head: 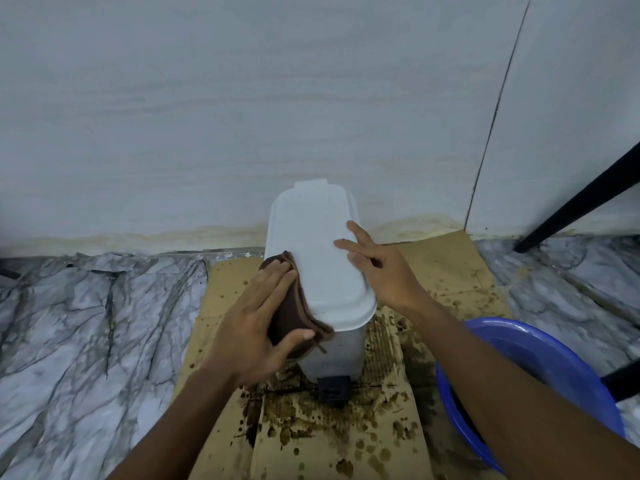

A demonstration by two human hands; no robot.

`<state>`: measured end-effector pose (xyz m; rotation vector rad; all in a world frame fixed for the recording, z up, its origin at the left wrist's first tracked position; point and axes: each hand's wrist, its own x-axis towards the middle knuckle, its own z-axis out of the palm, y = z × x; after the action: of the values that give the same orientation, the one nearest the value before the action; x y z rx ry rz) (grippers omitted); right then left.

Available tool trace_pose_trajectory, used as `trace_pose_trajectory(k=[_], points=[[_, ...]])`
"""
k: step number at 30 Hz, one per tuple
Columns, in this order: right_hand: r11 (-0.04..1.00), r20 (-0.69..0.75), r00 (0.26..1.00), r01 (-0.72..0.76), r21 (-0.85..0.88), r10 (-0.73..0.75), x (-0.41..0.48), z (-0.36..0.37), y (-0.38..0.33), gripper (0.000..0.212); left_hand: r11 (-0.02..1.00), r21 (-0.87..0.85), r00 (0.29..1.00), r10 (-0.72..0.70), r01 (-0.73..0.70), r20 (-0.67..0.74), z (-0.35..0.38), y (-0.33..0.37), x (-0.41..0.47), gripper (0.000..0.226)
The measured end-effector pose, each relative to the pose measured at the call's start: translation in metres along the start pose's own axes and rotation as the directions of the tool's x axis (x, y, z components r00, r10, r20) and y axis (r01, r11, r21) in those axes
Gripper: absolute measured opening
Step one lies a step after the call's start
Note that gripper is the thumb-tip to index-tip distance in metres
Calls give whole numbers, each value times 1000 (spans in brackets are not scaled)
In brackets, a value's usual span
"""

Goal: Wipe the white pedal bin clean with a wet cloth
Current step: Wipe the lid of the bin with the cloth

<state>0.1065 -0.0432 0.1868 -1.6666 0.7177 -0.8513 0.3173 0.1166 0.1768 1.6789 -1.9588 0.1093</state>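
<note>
In front of you rises a pale, faintly grained wall (207, 116), stained yellow-brown along its foot where it meets the grey-veined marble floor (86, 323). A flat sheet of brown cardboard (446, 268) lies on that floor with its far edge against the wall, blotched all over with dark wet spots that thicken toward its near edge. The tall white plastic pedal bin (318, 244) stands upright on the cardboard, toward the far edge and close to the wall, with its lid down. A round blue plastic basin (540, 344) sits at the cardboard's right edge, on the near side, partly hidden by your right forearm. A slanted black bar (581, 202) crosses the far right of the floor. Your left hand (256, 327) lies flat with straight fingers, pressing a folded dark brown cloth (291, 317) against the bin's left side just under the lid rim, the thumb laid across the cloth's lower part. Your right hand (381, 268) rests on the lid's right edge, fingers spread, two of them stretched out over the top. The small black foot pedal (333, 388) juts from the bin's base toward you.
</note>
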Motion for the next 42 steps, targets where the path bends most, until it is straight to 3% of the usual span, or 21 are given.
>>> trace_pose_trajectory(k=[4, 6, 9, 13, 19, 23, 26, 29, 34, 38, 42], points=[[1000, -61, 998, 10, 3, -10, -2, 7, -1, 34, 974, 209, 996, -81, 84, -23, 18, 42, 33, 78], [999, -63, 998, 12, -35, -14, -2, 5, -1, 35, 970, 231, 996, -86, 76, 34, 21, 54, 60, 78], [998, -30, 999, 12, -63, -14, -1, -1, -3, 35, 989, 138, 988, -65, 46, 140, 12, 42, 84, 74], [999, -45, 999, 18, -27, -19, -5, 3, -3, 35, 997, 73, 985, -17, 4, 171, -4, 20, 54, 79], [1000, -82, 997, 0, -28, -2, -6, 15, -8, 34, 986, -88, 988, -139, 144, 59, -1, 3, 3, 76], [979, -165, 986, 0, -204, -35, -11, 28, -7, 36, 993, 19, 993, -117, 117, -21, 14, 28, 21, 77], [974, -175, 981, 47, -223, -87, -14, 30, -2, 36, 994, 100, 999, -34, 33, 3, 17, 37, 30, 75], [978, -158, 982, 76, -195, -108, -16, 32, 1, 35, 1000, -26, 998, 5, -4, 63, 5, 19, 23, 72], [971, -132, 985, 78, -226, -110, -15, 35, 3, 32, 976, -192, 991, -89, 107, 100, -14, -14, 0, 75], [944, -128, 984, 78, -320, -125, -16, 29, -1, 33, 983, -138, 991, -110, 120, 82, -6, 7, 15, 80], [941, -107, 985, 91, -325, -132, -19, 21, -4, 37, 1000, -26, 999, -11, 12, 36, 4, 35, 36, 76]])
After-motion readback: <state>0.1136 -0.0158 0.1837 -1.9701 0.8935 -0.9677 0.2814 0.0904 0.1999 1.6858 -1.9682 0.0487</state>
